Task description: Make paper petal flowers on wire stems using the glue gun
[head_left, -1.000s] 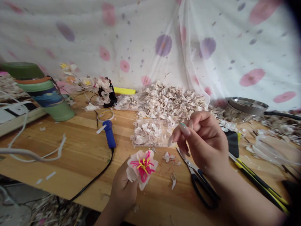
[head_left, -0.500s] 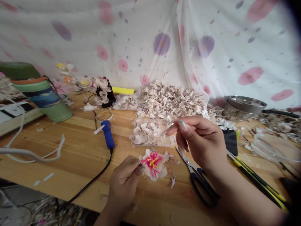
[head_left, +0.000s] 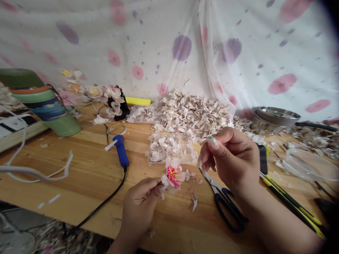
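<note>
Pinched in my left hand (head_left: 143,197) is a pale handmade flower (head_left: 173,175) with pink and yellow strands at its centre, turned towards the camera. To its right, my right hand (head_left: 233,155) is raised above the scissors, thumb and index finger pressed together; whether something small is between the fingertips is unclear. Behind the flower lies a clear compartment box (head_left: 182,160) holding whitish petals (head_left: 165,148). Open-bladed scissors with dark handles (head_left: 229,208) lie below my right hand. Petal scraps (head_left: 194,201) are scattered between flower and scissors.
A blue glue gun (head_left: 121,151) with a black cord lies left of the box. A large petal heap (head_left: 193,111) stands behind. A green cup (head_left: 50,113) is far left; a metal pan (head_left: 278,116) and a yellow-black tool (head_left: 291,204) are on the right.
My right hand has moved slightly right, away from the box. The flower has been tilted and raised a little in my left hand.
</note>
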The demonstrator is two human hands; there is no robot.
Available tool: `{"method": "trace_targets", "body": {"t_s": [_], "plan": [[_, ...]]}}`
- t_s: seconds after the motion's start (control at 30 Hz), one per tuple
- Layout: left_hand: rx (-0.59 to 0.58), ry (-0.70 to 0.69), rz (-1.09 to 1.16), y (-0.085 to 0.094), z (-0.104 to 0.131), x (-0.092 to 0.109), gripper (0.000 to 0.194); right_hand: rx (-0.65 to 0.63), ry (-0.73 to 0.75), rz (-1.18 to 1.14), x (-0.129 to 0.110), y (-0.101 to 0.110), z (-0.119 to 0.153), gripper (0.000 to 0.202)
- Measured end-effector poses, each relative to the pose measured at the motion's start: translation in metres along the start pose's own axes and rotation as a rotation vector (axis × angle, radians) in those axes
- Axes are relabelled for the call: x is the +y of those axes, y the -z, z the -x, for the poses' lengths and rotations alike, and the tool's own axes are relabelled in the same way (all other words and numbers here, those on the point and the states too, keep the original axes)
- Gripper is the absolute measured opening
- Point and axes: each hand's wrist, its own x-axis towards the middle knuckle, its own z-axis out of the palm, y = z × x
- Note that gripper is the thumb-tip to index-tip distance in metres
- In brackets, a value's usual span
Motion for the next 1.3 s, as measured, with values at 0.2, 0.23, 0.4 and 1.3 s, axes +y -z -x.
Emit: {"method": "trace_targets", "body": {"t_s": [0.2,0.23,0.4,1.3], "plan": [[0.063,0.100,0.103,-0.003,0.002,0.004,0.009,0.034,0.042,0.070,-0.002,0.000,0.003,0.021],[0.080,0.127,0.132,-0.004,0.002,0.006,0.007,0.037,0.051,0.073,-0.001,0.000,0.003,0.020],[0.153,0.180,0.202,-0.008,0.003,0.013,0.004,0.051,0.053,0.088,0.003,0.001,-0.001,0.016],[0.010,0.392,0.134,-0.011,0.005,0.013,0.028,0.044,-0.148,0.081,0.025,0.004,-0.014,0.023]]}}
